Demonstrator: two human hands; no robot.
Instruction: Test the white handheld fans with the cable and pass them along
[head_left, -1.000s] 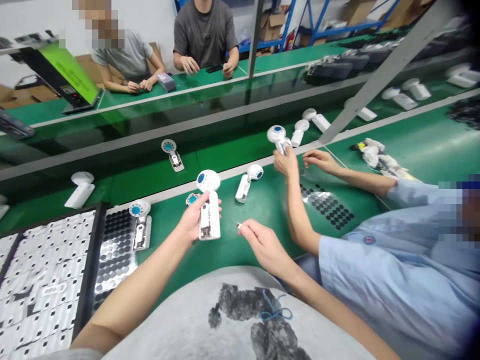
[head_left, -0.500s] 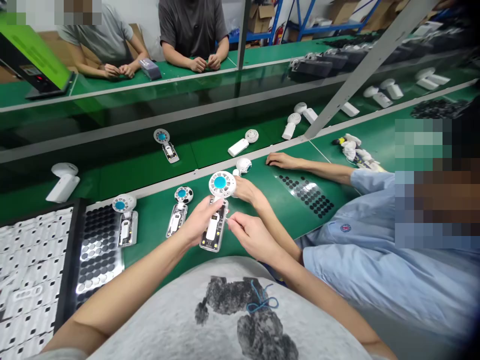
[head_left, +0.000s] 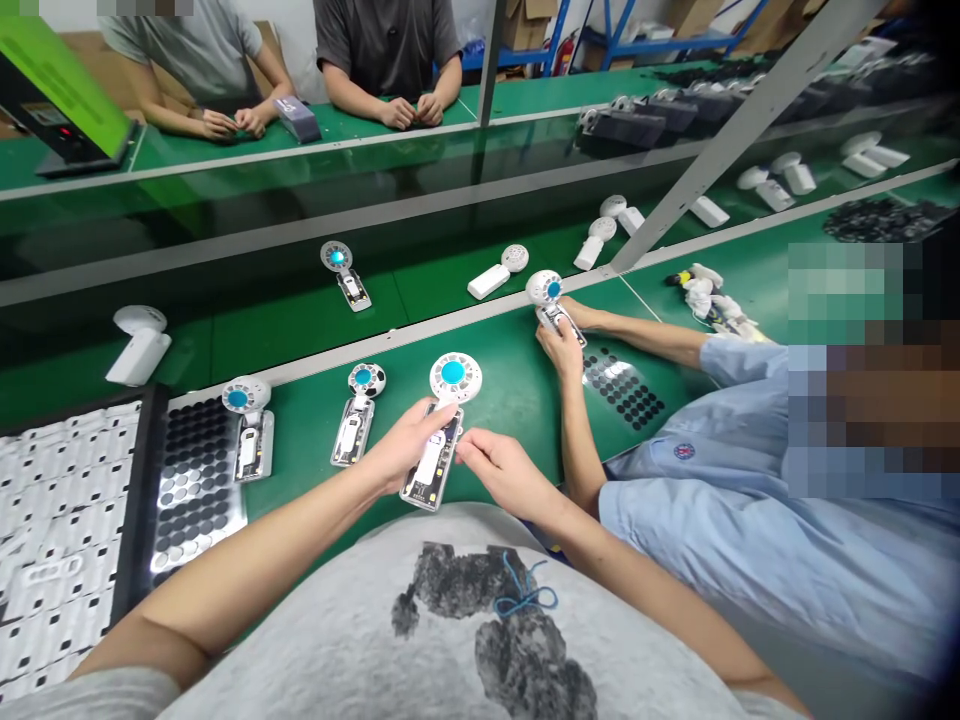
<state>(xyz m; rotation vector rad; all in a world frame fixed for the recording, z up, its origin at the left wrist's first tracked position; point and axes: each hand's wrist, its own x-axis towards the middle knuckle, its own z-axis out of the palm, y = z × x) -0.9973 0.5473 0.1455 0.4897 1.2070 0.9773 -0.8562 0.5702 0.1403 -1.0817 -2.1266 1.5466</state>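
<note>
My left hand [head_left: 405,445] grips a white handheld fan [head_left: 433,465] by its handle, thumb near the neck. The handle's face is off, so a circuit board and a white inner part show; the round head has a blue centre. My right hand [head_left: 501,468] is closed in a pinch against the handle's right edge; whatever its fingertips hold is too small or hidden to name. To the left on the green bench [head_left: 300,510] lie a fan with black patches on its head [head_left: 352,432] and another open-handled fan [head_left: 253,445].
A sheet of black dots [head_left: 196,480] and a tray of white parts [head_left: 67,540] lie at the left. Several fans, including a closed one [head_left: 489,281], rest on the belt beyond the rail. On the right, a co-worker's hands hold a fan [head_left: 546,290] near another dot sheet [head_left: 630,395].
The co-worker on the right has picked up the fan from the bench and now holds it in both hands. Fans on the belt have shifted slightly rightward. My fan tilts a little more.
</note>
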